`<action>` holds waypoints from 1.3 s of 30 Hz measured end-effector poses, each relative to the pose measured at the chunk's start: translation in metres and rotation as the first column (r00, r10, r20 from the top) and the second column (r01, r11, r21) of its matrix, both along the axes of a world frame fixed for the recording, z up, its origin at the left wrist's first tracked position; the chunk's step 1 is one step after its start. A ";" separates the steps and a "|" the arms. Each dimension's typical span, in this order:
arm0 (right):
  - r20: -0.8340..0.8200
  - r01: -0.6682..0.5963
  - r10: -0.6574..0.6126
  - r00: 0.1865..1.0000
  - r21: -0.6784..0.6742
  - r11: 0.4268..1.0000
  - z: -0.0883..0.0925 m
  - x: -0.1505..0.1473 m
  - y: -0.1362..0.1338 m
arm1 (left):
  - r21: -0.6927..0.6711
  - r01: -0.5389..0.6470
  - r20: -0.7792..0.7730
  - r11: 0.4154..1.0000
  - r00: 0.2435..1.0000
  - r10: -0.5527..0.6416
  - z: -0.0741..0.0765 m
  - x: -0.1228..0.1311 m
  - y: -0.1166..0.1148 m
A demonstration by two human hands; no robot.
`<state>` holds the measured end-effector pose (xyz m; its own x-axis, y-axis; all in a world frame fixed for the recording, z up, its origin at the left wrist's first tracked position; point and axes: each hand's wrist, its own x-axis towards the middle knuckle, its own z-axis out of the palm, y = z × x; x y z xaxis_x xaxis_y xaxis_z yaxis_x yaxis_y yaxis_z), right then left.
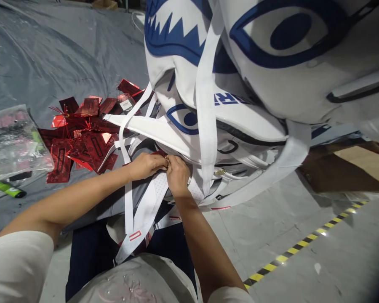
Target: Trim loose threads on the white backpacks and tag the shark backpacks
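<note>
My left hand and my right hand meet with fingertips pinched together, low against a pile of white bags printed in dark blue. A tiny gold-coloured bit shows between the fingers; what it belongs to is hidden. Just behind my left fingers a patch of shiny red shows, like the tags nearby. White straps run down from under my hands towards my lap, one bearing a red stitched rectangle. To the left of my hands lies a heap of shiny red tags with strings.
A clear plastic bag lies at the left, beside a bright green and black tool handle. Grey sheeting covers the table. On the right are a cardboard box and yellow-black floor tape.
</note>
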<state>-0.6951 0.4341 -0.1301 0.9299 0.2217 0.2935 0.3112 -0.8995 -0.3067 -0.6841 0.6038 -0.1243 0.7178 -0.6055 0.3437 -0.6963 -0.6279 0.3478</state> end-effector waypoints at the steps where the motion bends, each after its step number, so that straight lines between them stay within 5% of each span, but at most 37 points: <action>1: -0.003 0.000 0.000 1.000 0.002 1.000 0.000 0.000 0.000 | 0.009 -0.034 -0.013 0.999 0.999 0.034 -0.001 0.004 0.002; 7: -0.010 0.015 -0.015 1.000 0.003 1.000 0.001 0.000 0.003 | 0.003 -0.146 -0.055 0.989 0.988 0.146 -0.003 0.027 0.002; 15: -0.020 0.006 -0.007 1.000 -0.048 0.999 0.001 0.002 0.001 | -0.050 -0.179 -0.141 0.983 0.975 0.170 -0.013 0.022 -0.001; 32: -0.080 -0.039 0.022 0.997 -0.220 0.975 0.011 0.003 0.005 | 0.181 -0.277 -0.081 0.944 0.952 0.295 0.008 0.012 -0.021; 39: -0.105 -0.014 -0.005 0.995 -0.174 0.985 0.014 0.003 0.007 | 0.174 -0.250 -0.110 0.952 0.956 0.271 0.005 0.011 -0.018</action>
<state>-0.6925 0.4414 -0.1160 0.9522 0.2652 0.1515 0.2900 -0.9407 -0.1761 -0.6736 0.5860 -0.1196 0.8901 -0.4296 0.1524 -0.4558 -0.8353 0.3075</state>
